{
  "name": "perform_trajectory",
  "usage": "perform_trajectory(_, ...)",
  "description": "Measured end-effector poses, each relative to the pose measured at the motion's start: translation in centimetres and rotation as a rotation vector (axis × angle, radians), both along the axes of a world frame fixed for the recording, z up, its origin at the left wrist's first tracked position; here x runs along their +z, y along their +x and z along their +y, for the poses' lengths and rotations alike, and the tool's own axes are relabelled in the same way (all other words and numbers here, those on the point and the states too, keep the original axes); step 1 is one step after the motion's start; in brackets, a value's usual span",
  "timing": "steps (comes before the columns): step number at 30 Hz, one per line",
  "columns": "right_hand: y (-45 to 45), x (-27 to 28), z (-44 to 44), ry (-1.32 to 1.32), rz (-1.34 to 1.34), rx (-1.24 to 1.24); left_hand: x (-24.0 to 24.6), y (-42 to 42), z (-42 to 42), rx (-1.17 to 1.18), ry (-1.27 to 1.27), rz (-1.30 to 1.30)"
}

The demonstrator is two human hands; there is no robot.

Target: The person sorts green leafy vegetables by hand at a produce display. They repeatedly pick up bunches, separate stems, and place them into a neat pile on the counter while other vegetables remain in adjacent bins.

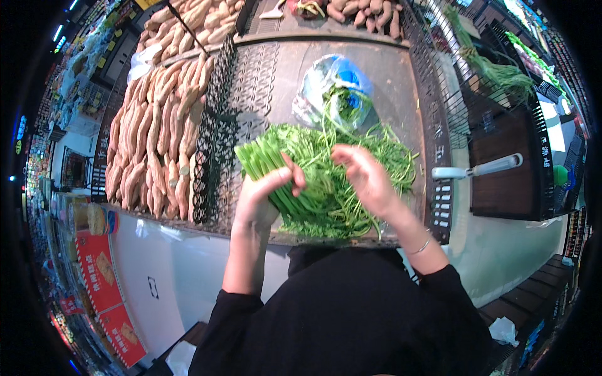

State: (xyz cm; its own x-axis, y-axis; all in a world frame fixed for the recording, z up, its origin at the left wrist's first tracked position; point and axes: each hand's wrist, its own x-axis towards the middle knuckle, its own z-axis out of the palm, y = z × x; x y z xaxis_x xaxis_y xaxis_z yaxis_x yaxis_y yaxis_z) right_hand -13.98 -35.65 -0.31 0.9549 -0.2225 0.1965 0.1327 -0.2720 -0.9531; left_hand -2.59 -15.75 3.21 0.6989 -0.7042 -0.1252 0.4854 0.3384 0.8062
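My left hand grips a bunch of green leafy vegetable stems, their cut ends pointing up and left. The leafy ends hang down to the right over a pile of loose greens on the brown display board. Over that pile hovers my right hand, slightly blurred, its fingers curled and apart with nothing seen in them. Just beyond the pile lies a clear plastic bag with a blue part, and some green sprigs rest against it.
Sweet potatoes fill the section at left, behind a black lattice divider. More tubers lie at the back right. A white-handled tool sticks out over the right black rim. Long green vegetables stand farther right.
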Motion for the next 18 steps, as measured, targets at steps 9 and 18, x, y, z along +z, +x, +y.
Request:
perform_trajectory(9,12.0,6.3,-4.1,0.155,-0.02,-0.178,-0.4,-0.1,-0.7,0.138,0.009,0.04)
perform_trajectory(18,7.9,3.9,3.9,0.218,0.133,0.335,-0.7,1.9,0.5,0.305,-0.088,0.08)
